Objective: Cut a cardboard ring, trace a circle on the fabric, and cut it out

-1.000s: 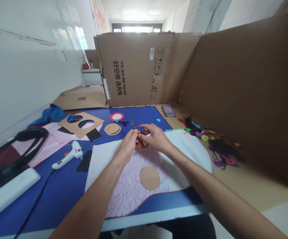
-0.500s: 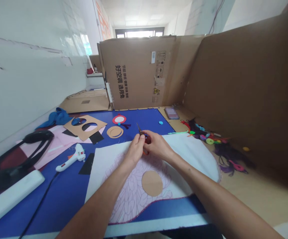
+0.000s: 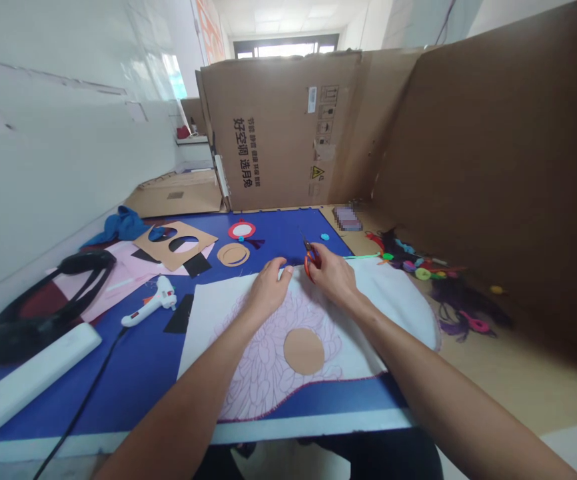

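My right hand [image 3: 333, 272] grips a pair of scissors [image 3: 312, 259] with orange-red handles, its blades pointing up and away over the blue mat. To its left, my left hand [image 3: 270, 288] rests on the top edge of the white fabric [image 3: 388, 293], thumb and fingers apart. Faint purple petal outlines are printed on that fabric, which has a red stitched edge at the front. On the print, between my forearms, lies a round brown cardboard disc [image 3: 304, 351].
At left are a white glue gun [image 3: 156, 300], a long white bar-shaped object [image 3: 33, 380] and cardboard with round holes [image 3: 176, 244]. Cardboard rings [image 3: 233, 254] and a red-rimmed white disc [image 3: 241, 230] lie behind the fabric. Coloured yarn pieces [image 3: 448, 293] lie at right beside tall cardboard walls [image 3: 288, 133].
My hands have come apart. The right has moved right with the scissors, and the left has let go of them and settled on the fabric. The view has tilted slightly down.
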Demonstrator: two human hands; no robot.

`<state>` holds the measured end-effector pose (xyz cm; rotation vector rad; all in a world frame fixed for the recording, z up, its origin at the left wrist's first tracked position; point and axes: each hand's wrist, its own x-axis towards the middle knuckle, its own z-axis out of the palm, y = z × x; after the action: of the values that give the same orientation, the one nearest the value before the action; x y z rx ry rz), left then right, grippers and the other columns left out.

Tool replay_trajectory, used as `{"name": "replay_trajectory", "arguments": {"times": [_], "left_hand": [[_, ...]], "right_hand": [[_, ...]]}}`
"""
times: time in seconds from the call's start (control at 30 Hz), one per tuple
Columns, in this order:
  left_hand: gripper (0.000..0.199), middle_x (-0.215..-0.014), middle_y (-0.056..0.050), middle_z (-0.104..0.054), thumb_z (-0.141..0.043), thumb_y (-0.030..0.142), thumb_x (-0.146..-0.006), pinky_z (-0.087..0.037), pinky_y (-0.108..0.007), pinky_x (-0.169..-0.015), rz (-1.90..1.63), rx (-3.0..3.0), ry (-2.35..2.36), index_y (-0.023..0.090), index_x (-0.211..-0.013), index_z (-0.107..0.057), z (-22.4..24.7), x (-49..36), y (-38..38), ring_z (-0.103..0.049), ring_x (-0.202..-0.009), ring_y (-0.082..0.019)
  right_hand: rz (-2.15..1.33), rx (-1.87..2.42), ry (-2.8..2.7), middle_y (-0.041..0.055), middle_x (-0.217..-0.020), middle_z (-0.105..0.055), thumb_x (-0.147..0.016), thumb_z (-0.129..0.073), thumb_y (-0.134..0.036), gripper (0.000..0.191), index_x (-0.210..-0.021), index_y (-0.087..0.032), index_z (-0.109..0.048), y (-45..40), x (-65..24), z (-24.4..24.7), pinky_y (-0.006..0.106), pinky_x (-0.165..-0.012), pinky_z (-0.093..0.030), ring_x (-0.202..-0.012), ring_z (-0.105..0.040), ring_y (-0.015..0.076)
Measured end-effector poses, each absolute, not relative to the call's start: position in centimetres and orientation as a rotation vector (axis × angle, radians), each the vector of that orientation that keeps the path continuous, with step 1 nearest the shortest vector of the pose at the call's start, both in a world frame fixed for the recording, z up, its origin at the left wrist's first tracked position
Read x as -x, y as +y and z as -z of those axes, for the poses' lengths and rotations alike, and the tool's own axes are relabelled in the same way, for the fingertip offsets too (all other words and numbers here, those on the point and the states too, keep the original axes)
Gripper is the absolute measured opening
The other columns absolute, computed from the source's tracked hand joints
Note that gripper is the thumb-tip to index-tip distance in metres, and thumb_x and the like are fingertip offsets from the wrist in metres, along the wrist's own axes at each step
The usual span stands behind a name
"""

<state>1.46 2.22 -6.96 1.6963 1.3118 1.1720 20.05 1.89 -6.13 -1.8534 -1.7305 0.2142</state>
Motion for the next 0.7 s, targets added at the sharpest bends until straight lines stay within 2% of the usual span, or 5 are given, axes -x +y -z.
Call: {"name": "replay_trajectory", "arguments": {"times": [0.23,0.4,0.53,0.63,0.7], "left_hand": [[0.008,-0.116,-0.014,-0.076,-0.069,0.026,-0.095,-0.049,-0.046,-0.110,-1.049,-1.861,1.378,0.025,-0.102,-0.074,7.0,-1.0,2.9,-0.070,-0.116,-0.033],[0.022,-0.137,-0.020,-0.072,-0.067,0.029,-0.095,-0.043,-0.052,-0.118,-0.886,-1.980,1.343,0.022,-0.114,-0.075,6.0,-0.4,1.8,-0.064,-0.133,-0.039],[0.040,-0.163,-0.016,-0.057,-0.071,0.040,-0.093,-0.025,-0.050,-0.131,-0.915,-2.000,1.323,0.025,-0.130,-0.073,6.5,1.6,-2.2,-0.042,-0.158,-0.036],[0.056,-0.177,-0.014,-0.036,-0.053,0.048,-0.103,-0.016,-0.053,-0.134,-0.699,-2.212,1.425,0.023,-0.152,-0.061,7.6,3.5,-6.0,-0.029,-0.165,-0.034],[0.060,-0.180,-0.012,-0.029,-0.045,0.050,-0.106,-0.016,-0.057,-0.133,-0.536,-2.289,1.509,0.025,-0.161,-0.053,8.4,4.4,-7.8,-0.026,-0.167,-0.034]], "right_hand": [[-0.208,1.881,-1.730,0.0085,-0.126,-0.081,-0.103,-0.058,-0.035,0.048,-0.150,-0.031,-0.062,2.4,-20.6,7.0,0.034,-0.077,-0.047,-0.111,-0.074,0.0319],[-0.192,1.858,-1.755,0.0099,-0.128,-0.079,-0.105,-0.056,-0.035,0.047,-0.151,-0.030,-0.061,2.2,-20.6,7.2,0.035,-0.079,-0.047,-0.111,-0.073,0.0327],[-0.190,1.836,-1.776,0.0103,-0.128,-0.079,-0.105,-0.054,-0.033,0.047,-0.151,-0.030,-0.060,1.9,-20.5,7.1,0.035,-0.080,-0.047,-0.110,-0.073,0.0320],[-0.185,1.830,-1.786,0.0106,-0.128,-0.078,-0.106,-0.052,-0.032,0.047,-0.152,-0.029,-0.060,1.9,-20.5,6.3,0.035,-0.079,-0.046,-0.109,-0.072,0.0316],[-0.180,1.841,-1.814,0.0115,-0.127,-0.078,-0.107,-0.050,-0.032,0.045,-0.151,-0.027,-0.060,1.8,-20.6,5.6,0.034,-0.076,-0.045,-0.107,-0.072,0.0314]]}}
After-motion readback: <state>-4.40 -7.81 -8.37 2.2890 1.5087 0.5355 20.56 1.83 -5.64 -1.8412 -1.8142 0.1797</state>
